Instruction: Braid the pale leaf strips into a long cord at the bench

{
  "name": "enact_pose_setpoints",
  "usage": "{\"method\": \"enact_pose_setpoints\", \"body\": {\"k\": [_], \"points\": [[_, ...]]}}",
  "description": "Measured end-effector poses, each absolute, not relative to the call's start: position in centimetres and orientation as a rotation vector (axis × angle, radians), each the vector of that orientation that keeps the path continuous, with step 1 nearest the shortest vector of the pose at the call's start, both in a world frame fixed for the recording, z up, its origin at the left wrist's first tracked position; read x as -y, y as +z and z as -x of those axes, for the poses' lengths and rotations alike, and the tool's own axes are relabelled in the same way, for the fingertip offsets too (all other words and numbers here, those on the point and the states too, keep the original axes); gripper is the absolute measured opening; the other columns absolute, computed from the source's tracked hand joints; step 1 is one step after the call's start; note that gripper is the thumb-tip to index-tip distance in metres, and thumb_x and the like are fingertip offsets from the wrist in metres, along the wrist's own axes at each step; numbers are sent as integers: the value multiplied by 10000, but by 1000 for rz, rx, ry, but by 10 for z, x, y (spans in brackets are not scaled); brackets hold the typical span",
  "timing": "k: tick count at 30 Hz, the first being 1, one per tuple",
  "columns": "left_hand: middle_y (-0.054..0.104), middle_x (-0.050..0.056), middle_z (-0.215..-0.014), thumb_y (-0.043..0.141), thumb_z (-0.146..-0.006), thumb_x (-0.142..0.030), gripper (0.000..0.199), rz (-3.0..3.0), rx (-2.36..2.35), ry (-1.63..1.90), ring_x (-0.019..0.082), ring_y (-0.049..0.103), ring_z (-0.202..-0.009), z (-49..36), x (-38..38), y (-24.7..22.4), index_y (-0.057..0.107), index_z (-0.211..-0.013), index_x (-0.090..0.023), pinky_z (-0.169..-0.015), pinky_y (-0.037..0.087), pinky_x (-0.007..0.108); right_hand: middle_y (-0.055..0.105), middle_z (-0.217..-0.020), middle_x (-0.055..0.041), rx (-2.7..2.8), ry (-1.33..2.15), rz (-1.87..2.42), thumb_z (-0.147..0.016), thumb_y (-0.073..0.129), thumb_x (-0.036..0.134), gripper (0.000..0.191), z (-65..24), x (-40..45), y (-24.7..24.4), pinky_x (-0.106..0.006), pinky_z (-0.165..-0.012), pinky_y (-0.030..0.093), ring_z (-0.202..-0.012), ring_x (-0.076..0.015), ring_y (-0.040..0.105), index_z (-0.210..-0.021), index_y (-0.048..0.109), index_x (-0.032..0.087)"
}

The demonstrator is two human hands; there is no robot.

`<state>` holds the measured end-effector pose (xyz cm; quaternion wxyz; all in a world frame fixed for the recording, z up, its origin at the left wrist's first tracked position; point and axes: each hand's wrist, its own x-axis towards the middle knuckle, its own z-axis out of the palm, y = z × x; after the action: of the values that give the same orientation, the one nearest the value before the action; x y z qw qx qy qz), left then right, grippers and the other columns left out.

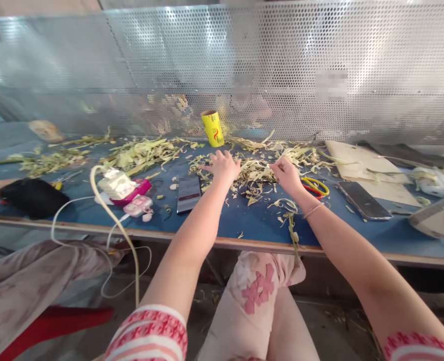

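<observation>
Pale green and yellow plant scraps (257, 173) lie in a loose heap on the blue table (244, 225). Spread over the heap's left part is my left hand (224, 168), fingers apart, with nothing held. At the heap's right side, my right hand (285, 173) has thumb and fingertips pinched together; what is between them is too small to name. Red and yellow handled scissors (321, 187) rest just right of my right wrist. A dark phone (188, 194) lies left of my left forearm.
A yellow tube (213, 129) stands by the perforated metal panel (282, 65). Left are more scraps (141, 154), a charger block with cables (117, 185) and a black pouch (34, 196). Right are a second phone (364, 200), cardboard (365, 160) and a clear container (436, 215).
</observation>
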<state>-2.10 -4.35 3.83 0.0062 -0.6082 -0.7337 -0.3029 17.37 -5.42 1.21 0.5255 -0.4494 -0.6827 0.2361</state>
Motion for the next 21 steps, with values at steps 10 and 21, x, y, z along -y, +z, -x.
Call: {"method": "enact_pose_setpoints", "body": {"k": [10, 21], "points": [[-41, 128, -1582, 399, -839, -463, 680, 1728, 2847, -697, 445, 59, -1410, 43, 27, 30, 302, -1445, -170, -963, 352, 659, 418, -451, 69, 1648, 641, 1057, -782, 549, 388, 241, -177, 46, 6, -257, -469, 294, -406, -85, 358, -675, 415, 219], [569, 62, -711, 305, -916, -473, 426, 2502, 1846, -1958, 172, 559, -749, -28, 46, 26, 548, -738, -171, -778, 447, 332, 421, -453, 69, 1618, 615, 1058, -786, 528, 374, 216, -176, 47, 8, -257, -486, 306, -426, -94, 367, -687, 410, 222]]}}
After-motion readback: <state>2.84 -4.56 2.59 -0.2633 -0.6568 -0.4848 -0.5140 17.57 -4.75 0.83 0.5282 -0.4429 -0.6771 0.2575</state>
